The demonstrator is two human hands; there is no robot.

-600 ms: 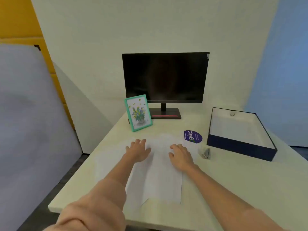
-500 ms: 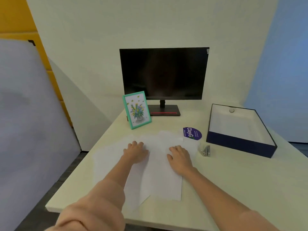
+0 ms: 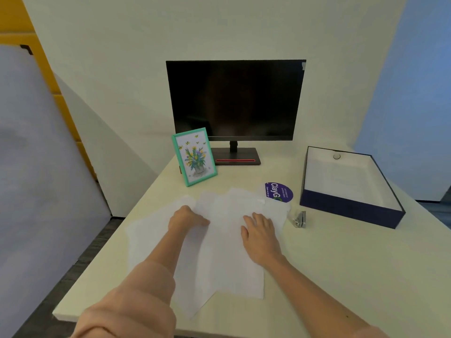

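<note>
White sheets [image 3: 219,264] fanned on the surface [image 3: 341,276], near half; right grip [image 3: 260,234] flat on them, fingers straight, left grip [image 3: 186,219] on them with fingers bent, pinching or not cannot tell. Farther: small metal item [image 3: 299,218], purple sticker [image 3: 280,192], open box [image 3: 351,211], picture frame [image 3: 194,157], monitor [image 3: 235,100].

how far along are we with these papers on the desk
Early. Done: nothing that shows; the sheets lie fanned and overlapping on the desk. In hand: the right hand rests flat on them, and the left hand curls its fingers on one sheet, though I cannot tell whether it pinches it. Left: probably squaring them into one pile. The metal item beside them, perhaps a stapler, lies untouched.
</note>
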